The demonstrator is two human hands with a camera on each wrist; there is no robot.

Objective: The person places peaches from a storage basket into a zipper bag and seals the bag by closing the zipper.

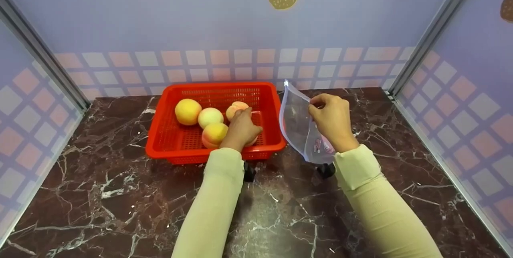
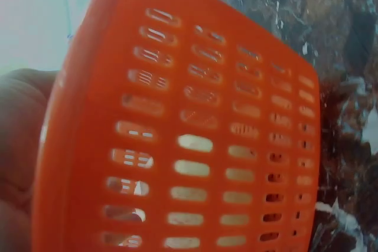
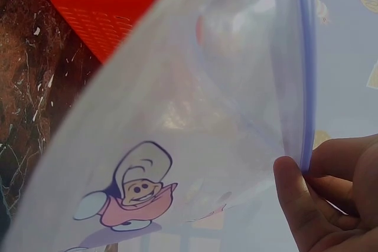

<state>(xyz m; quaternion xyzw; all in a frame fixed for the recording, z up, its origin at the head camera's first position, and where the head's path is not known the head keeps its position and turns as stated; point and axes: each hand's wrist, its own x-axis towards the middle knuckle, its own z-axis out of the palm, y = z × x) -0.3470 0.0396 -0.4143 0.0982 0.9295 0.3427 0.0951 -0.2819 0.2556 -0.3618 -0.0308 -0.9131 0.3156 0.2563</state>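
My left hand [image 1: 241, 130] reaches into the red plastic basket [image 1: 158, 138], its thumb spread to the right. Its fingers lie at a peach [image 1: 236, 108] near the back, overlapping it in view; I see no grip on it. Another fruit is mostly hidden below the hand. To the left lie a yellow-pink peach [image 1: 214, 134], a pale round fruit [image 1: 210, 118] and a yellow peach [image 1: 188, 111]. My right hand [image 1: 332, 119] pinches the rim of a clear zip bag [image 1: 296, 123], which hangs with its mouth parted. Its printed cartoon figure [image 3: 139, 196] shows in the right wrist view.
The basket stands on a dark marbled tabletop [image 1: 100, 210], near the back wall [image 1: 224, 21]. Side walls [image 1: 473, 101] border the table left and right. In the left wrist view, the basket's slotted wall [image 2: 195, 116] hides most of the left hand.
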